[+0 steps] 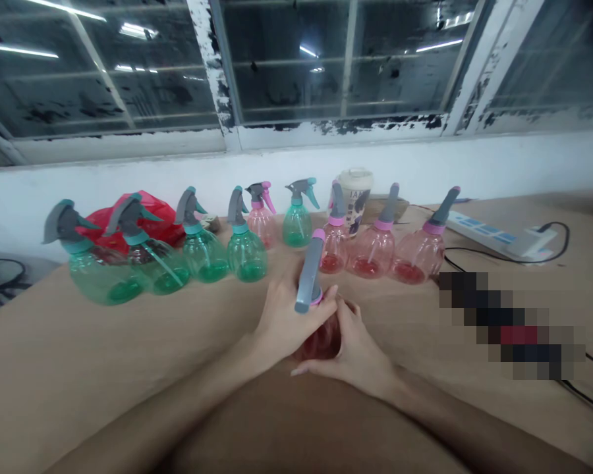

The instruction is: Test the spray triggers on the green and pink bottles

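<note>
A pink spray bottle [321, 336] with a grey and pink trigger head stands upright on the table in front of me, between both hands. My left hand [291, 313] is closed around its neck, just under the head, with the thumb reaching across the pink collar. Lower down, my right hand [358, 349] wraps the round body from the right, its thumb along the near side. Behind the hands, a row of green spray bottles [247, 253] is on the left and pink spray bottles [370, 250] are on the right.
A red plastic bag [163, 220] lies behind the green bottles. A paper cup [356, 197] stands near the wall. To the right are a white power strip [494, 234] with a black cable and a pixelated dark object [504, 329]. Windows [346, 59] rise behind.
</note>
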### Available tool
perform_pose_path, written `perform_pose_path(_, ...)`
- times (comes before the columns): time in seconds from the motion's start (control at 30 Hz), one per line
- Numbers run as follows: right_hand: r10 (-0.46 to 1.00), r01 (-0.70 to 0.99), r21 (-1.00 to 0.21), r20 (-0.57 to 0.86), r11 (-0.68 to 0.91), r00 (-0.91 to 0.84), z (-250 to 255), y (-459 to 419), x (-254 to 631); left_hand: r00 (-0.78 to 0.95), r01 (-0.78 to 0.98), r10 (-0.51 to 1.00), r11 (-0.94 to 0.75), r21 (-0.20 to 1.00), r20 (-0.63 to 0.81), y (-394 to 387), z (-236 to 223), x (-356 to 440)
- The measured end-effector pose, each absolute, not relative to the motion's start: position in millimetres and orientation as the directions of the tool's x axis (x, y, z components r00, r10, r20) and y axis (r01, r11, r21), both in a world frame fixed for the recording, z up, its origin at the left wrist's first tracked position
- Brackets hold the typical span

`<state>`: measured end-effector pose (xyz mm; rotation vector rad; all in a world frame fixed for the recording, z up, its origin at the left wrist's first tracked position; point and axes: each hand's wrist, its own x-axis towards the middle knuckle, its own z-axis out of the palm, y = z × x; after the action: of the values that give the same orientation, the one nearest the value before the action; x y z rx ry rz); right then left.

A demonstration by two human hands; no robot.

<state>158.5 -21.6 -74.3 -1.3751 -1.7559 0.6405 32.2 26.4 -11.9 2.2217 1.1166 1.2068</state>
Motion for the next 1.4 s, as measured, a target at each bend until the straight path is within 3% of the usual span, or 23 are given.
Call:
perform_pose_path(0.5,0.955,0.557,-0.78,0.279,0.286,-0.099,-75,-22,159,0.295,0.379,0.773,-0.635,0.674,0.562,26,-18,31)
perform_pose_path(0.73,0.957,0.551,-0.786,0.274,0.279,-0.093,-74,-22,159,0.289,0.379,0.817,-0.576,0.724,0.499,28,-18,31)
perform_pose_path(1.4,0.968,0.511,-0.825,0.237,0.242,-0.076,-74,-24,158,0.304,0.471,0.794,-0.606,0.641,0.527,25,-6,34)
